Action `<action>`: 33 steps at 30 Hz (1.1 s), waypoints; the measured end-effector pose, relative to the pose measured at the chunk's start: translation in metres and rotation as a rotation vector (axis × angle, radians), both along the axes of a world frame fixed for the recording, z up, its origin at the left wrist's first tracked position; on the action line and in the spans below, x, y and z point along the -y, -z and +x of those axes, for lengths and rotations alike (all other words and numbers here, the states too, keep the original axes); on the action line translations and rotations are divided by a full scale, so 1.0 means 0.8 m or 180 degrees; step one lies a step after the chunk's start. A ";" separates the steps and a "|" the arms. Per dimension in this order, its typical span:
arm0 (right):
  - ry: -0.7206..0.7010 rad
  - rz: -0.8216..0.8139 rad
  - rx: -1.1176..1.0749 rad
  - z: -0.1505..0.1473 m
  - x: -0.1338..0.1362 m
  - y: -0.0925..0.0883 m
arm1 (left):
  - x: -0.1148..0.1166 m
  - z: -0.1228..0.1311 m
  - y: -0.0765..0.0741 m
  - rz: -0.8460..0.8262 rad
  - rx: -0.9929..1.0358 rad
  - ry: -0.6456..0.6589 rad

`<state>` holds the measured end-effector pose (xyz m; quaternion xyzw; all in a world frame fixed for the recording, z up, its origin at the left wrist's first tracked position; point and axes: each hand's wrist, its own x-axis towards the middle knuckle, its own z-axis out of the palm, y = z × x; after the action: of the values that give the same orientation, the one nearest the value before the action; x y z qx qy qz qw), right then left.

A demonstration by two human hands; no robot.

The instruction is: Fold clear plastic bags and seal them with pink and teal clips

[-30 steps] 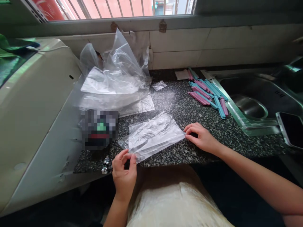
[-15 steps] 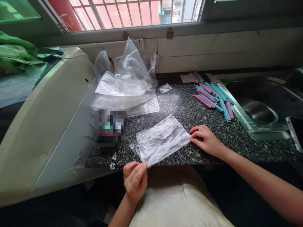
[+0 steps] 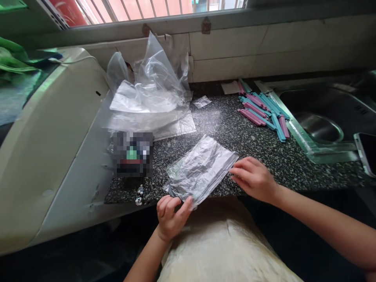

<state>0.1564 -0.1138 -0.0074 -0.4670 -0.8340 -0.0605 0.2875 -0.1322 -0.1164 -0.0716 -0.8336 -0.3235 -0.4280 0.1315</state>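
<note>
The left hand (image 3: pixel 174 219) pinches the clear plastic (image 3: pixel 202 166) by its near corner, perhaps steadying it, while the right hand (image 3: pixel 255 178) has an unclear grip.

A speckled worktop (image 3: pixel 225 129) carries heaped plastic (image 3: pixel 147 98) at eleven o'clock, pink-and-blue strips (image 3: pixel 255 110) at two, crinkled plastic (image 3: pixel 202 168) at five.

No txt, brand, no. or sign legible anywhere. Pack (image 3: pixel 132 154) just in front of the clear bag pile (image 3: pixel 147 102): pixelated, so any label on it can't be read. Red surface (image 3: pixel 69 13) behind & to L of bag pile, seen thru window: pale strokes, too unclear to read. Phone (image 3: pixel 368 154), far R of bag pile: dark screen, nothing legible.
</note>
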 end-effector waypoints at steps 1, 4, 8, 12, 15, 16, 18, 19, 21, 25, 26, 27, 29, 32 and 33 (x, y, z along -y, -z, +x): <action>-0.0108 0.0023 0.0051 -0.008 0.006 0.000 | -0.002 0.001 -0.005 0.0010 -0.0029 0.0096; -0.0308 0.0111 0.0279 -0.029 0.019 0.005 | -0.003 0.013 -0.015 0.0033 -0.0032 0.0329; -0.0312 0.0276 0.0691 -0.045 0.024 0.008 | 0.004 0.044 -0.020 0.0044 -0.0038 0.0437; -0.0373 0.0499 0.0843 -0.043 0.017 0.003 | 0.008 0.072 -0.023 0.0101 -0.0069 0.0823; -0.0444 0.0542 0.0872 -0.026 0.007 0.002 | 0.003 0.071 -0.030 0.0014 -0.0128 0.1137; -0.0476 0.0531 0.0837 -0.019 0.005 0.004 | -0.001 0.066 -0.032 -0.0051 -0.0176 0.1245; -0.0511 0.0502 0.0671 -0.003 0.001 0.007 | -0.012 0.048 -0.037 -0.0205 -0.0323 0.1369; -0.0496 0.0497 0.0543 0.004 0.001 0.009 | -0.018 0.038 -0.039 -0.0256 -0.0418 0.1329; -0.0403 0.0475 0.0257 0.015 0.001 0.012 | -0.031 0.021 -0.041 -0.0363 -0.0646 0.1102; -0.0373 0.0396 -0.0089 0.023 0.003 0.014 | -0.047 0.020 -0.041 -0.0473 -0.0847 0.0701; -0.0392 0.0372 -0.0134 0.023 0.003 0.014 | -0.049 0.027 -0.042 -0.0489 -0.0872 0.0684; -0.0408 0.0346 -0.0183 0.023 0.004 0.014 | -0.050 0.034 -0.042 -0.0511 -0.0904 0.0706; -0.0394 0.0305 -0.0301 0.025 0.004 0.012 | -0.051 0.049 -0.044 -0.0551 -0.0978 0.0832; -0.0318 0.0282 -0.0337 0.031 0.007 0.010 | -0.053 0.062 -0.048 -0.0565 -0.0933 0.0944; -0.0300 0.0274 -0.0262 0.034 0.007 0.010 | -0.053 0.064 -0.048 -0.0562 -0.0892 0.0952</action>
<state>0.1835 -0.1198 -0.0153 -0.4164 -0.8392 -0.0634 0.3439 -0.0810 -0.0736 -0.0328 -0.9319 -0.2110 -0.2927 0.0368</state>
